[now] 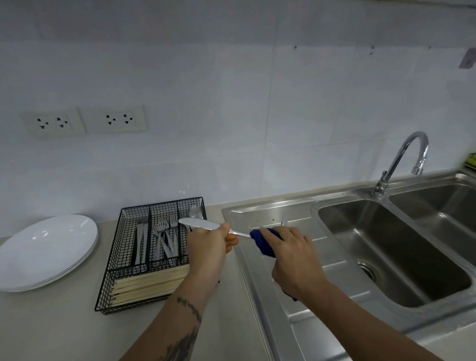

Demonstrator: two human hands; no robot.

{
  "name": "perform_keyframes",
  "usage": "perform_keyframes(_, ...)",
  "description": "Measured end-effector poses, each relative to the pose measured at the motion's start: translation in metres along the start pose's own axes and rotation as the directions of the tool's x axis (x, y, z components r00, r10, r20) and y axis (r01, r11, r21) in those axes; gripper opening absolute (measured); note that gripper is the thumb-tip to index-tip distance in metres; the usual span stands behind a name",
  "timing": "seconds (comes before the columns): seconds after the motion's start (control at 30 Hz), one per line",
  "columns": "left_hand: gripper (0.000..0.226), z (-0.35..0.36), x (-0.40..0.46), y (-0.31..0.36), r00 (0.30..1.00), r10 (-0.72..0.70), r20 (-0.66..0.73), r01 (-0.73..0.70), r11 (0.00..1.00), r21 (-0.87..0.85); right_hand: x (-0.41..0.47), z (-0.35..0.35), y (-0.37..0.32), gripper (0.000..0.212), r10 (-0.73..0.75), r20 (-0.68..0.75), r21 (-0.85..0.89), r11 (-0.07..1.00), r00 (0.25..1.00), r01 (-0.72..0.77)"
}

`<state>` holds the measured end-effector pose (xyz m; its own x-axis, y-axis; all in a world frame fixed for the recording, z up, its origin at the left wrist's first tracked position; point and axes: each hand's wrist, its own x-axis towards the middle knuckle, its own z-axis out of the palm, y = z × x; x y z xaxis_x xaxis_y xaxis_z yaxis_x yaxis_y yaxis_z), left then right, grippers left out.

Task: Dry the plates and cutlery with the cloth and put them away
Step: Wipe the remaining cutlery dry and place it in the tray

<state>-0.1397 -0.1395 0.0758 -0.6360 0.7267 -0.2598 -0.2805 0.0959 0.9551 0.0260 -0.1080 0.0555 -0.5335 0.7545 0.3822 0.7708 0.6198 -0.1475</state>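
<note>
Two hands work above the sink's draining board point(306, 315): right hand point(292, 257) wraps the blue cloth point(264, 243) round a knife point(203, 224) pinched by left hand point(208, 247), beyond them the wire cutlery basket point(116, 248) and stacked white plates point(43, 252) on the desk point(43, 341).

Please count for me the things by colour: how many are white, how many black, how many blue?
White: 1, stack of plates
Black: 1, wire cutlery basket
Blue: 1, cloth gripped in the right hand
Total: 3
</note>
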Motion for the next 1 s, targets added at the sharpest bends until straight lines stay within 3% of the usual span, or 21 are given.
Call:
perform_keyframes(0.1,0.015,0.001,-0.004,-0.002,0.999,0.036,0.026,-0.036,0.999,0.009,0.009,-0.002,-0.020,0.081,-0.053,0.001,-0.010,0.999,0.999,0.053)
perform_keyframes(0.2,0.014,-0.004,0.002,0.004,0.997,-0.059,0.040,0.062,0.993,-0.102,0.011,0.000,-0.037,0.089,-0.094,0.007,-0.008,0.996,0.996,0.094)
perform_keyframes(0.33,0.022,-0.028,0.021,0.006,0.994,-0.092,-0.057,0.085,0.991,-0.108,0.001,0.014,-0.033,0.096,-0.161,0.096,-0.034,0.986,0.982,0.165)
perform_keyframes(0.47,0.024,-0.057,0.030,0.005,0.993,0.009,-0.119,-0.010,1.000,-0.012,-0.005,0.024,-0.021,0.084,-0.138,0.177,-0.047,0.988,0.975,0.148)
perform_keyframes(0.6,0.023,-0.091,0.055,0.015,0.988,-0.088,-0.124,0.080,0.994,-0.073,0.003,0.034,-0.015,0.079,-0.106,0.178,-0.001,0.994,0.978,0.107)
perform_keyframes(0.8,0.038,-0.132,0.104,0.026,0.975,-0.102,-0.198,0.146,0.965,0.220,0.022,0.048,-0.012,0.072,-0.127,0.146,0.109,0.988,0.981,0.112)
perform_keyframes(0.93,0.015,-0.146,0.137,0.032,0.969,-0.091,-0.230,0.169,0.924,0.343,0.029,0.058,-0.012,0.072,-0.121,0.150,0.163,0.982,0.981,0.096)
perform_keyframes(1.0,0.018,-0.149,0.151,0.030,0.961,-0.124,-0.245,0.215,0.895,0.391,0.032,0.064,-0.012,0.072,-0.106,0.161,0.184,0.980,0.981,0.076)
